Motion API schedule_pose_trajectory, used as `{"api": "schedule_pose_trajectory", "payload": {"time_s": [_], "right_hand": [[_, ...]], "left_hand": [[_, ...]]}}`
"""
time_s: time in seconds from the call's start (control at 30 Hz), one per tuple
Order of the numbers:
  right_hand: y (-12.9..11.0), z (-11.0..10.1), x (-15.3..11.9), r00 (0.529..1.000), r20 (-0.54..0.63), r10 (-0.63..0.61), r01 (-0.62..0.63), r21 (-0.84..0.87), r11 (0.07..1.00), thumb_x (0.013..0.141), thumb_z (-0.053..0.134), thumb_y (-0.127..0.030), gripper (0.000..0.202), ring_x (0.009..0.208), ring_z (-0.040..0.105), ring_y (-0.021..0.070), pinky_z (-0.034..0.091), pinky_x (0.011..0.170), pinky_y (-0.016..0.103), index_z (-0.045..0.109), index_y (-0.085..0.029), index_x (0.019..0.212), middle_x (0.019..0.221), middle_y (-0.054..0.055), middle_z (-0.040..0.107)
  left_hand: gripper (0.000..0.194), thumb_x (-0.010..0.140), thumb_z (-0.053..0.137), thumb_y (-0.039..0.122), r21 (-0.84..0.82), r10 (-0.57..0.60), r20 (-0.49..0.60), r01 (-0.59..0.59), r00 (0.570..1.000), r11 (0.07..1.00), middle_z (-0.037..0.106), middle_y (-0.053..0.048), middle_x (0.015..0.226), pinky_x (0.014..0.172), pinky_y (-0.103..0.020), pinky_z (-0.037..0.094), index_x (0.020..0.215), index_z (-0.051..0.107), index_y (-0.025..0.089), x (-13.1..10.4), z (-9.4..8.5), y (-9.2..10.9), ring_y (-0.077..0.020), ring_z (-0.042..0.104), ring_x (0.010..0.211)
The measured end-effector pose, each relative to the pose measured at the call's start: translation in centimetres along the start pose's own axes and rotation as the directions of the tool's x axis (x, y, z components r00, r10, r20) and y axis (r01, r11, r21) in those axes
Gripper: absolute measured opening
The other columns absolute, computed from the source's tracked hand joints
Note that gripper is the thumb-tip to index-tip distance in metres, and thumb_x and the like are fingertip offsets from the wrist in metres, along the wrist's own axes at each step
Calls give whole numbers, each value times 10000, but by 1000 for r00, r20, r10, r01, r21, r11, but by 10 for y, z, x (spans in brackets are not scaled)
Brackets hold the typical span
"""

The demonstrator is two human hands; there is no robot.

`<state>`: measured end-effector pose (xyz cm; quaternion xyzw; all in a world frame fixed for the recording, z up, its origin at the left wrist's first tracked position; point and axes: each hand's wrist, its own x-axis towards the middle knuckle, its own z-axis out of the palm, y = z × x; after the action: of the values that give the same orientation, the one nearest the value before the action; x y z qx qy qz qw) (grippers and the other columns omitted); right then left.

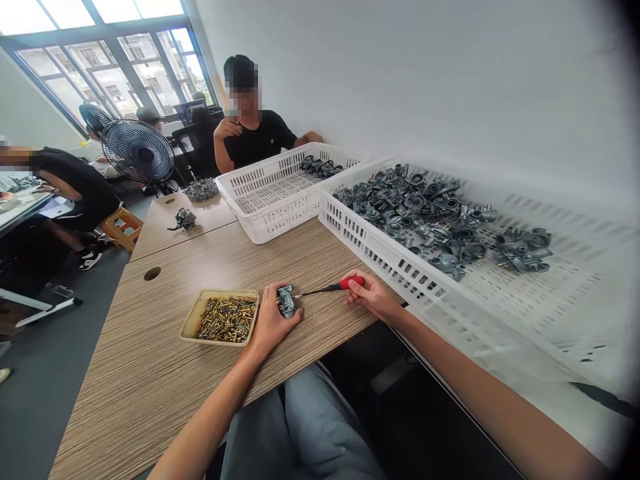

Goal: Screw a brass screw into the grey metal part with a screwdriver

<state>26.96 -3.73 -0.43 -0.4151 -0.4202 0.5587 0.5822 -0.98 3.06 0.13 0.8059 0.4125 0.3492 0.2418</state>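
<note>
Our L hand (274,319) is wrapped round the metal part (287,301), on the table (200,387) just R of the bin of brass pcs (226,318). Our R hand (367,293) grips the screwdriver (345,285) by its red handle; long axis runs near-level L–R, tip pointing L at the part. Table's near edge is close below both hands; white crate (395,257) sits just beyond R hand. Open tabletop lies beyond the part, toward the far crate (280,220).
</note>
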Motion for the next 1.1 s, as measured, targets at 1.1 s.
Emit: {"api": "schedule_pose_trajectory", "payload": {"time_s": [1.1], "right_hand": [[0,-1,-1,1000,-5,-30,30,-40,999,874,794,-494,303,664,524,137,617,722,362,668,-229,948,744,-29,542]], "left_hand": [[575,759,804,249,27,23,-1,-23,1000,999,619,-75,1212,1048,-447,487,1260,521,242,-1,1,-2,-269,593,1164]]}}
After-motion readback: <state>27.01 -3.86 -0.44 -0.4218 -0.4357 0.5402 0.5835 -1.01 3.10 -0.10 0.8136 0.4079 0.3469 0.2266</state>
